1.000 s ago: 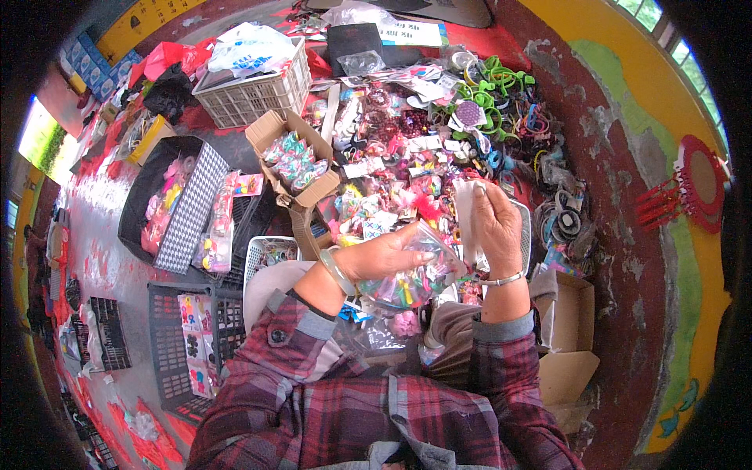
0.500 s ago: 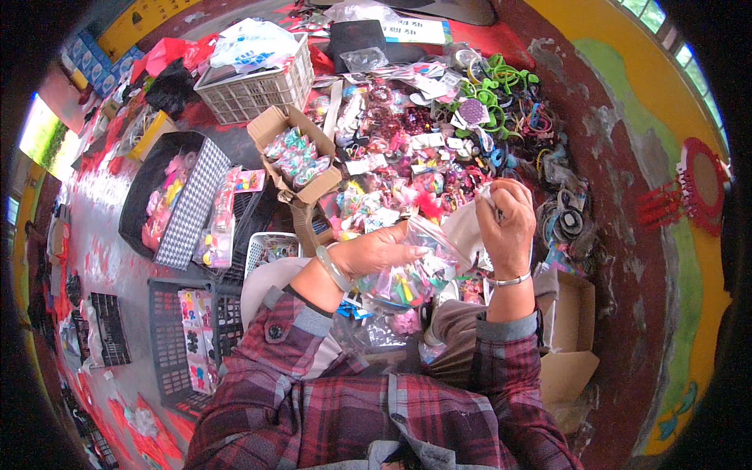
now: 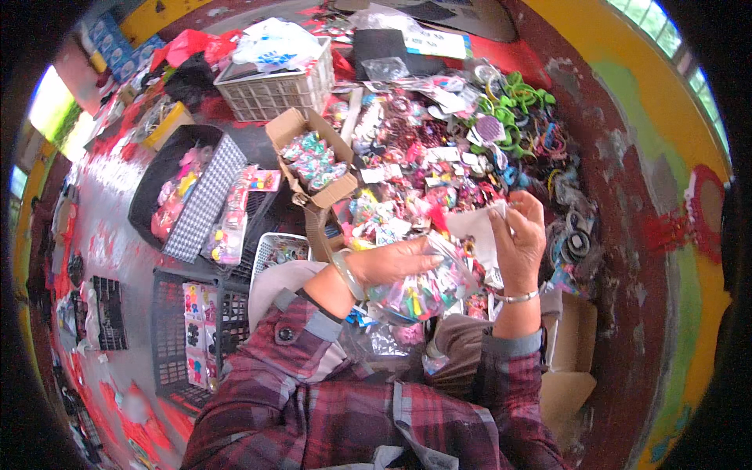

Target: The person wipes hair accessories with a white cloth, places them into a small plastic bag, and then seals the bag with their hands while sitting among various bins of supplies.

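A clear plastic bag (image 3: 413,299) full of small, brightly coloured pieces hangs over my lap. My left hand (image 3: 392,263) is closed on the upper left of this bag, thumb on the near side. To its right, my right hand (image 3: 520,235) pinches the edge of a thin white sheet (image 3: 475,232) between thumb and fingertips. The sheet slopes down behind the bag's upper edge; whether it is paper or cloth I cannot tell. Just beyond both hands lies a wide heap of colourful hair accessories (image 3: 423,168), many in small clear bags.
Left of the heap stand an open cardboard box (image 3: 335,190) of small packets, a white basket (image 3: 254,262), a black crate (image 3: 174,345) and a houndstooth-patterned box (image 3: 205,196). A large plastic crate (image 3: 274,94) is farther back. Another cardboard box (image 3: 572,337) sits by my right arm.
The scene has shifted slightly right and down in the view. My right fingers have straightened from a curled grip to a pinch, and more of the white sheet shows.
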